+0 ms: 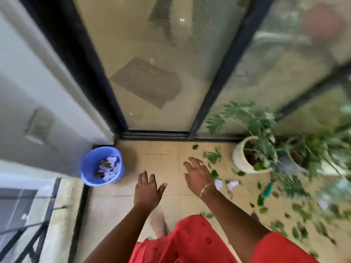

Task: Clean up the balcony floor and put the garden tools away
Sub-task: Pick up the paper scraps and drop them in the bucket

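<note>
You're facing a white plant pot (240, 162) sitting just beside the black-framed glass door (133, 35), grey mat (148, 82) lying behind it.

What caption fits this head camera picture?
Empty left hand and right hand held out above the leafy balcony floor, blue bin nearby.

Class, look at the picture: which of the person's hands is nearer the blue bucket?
Left. The left hand hovers just right of the blue bucket; the right hand is farther right, beside the fallen leaves.
</note>
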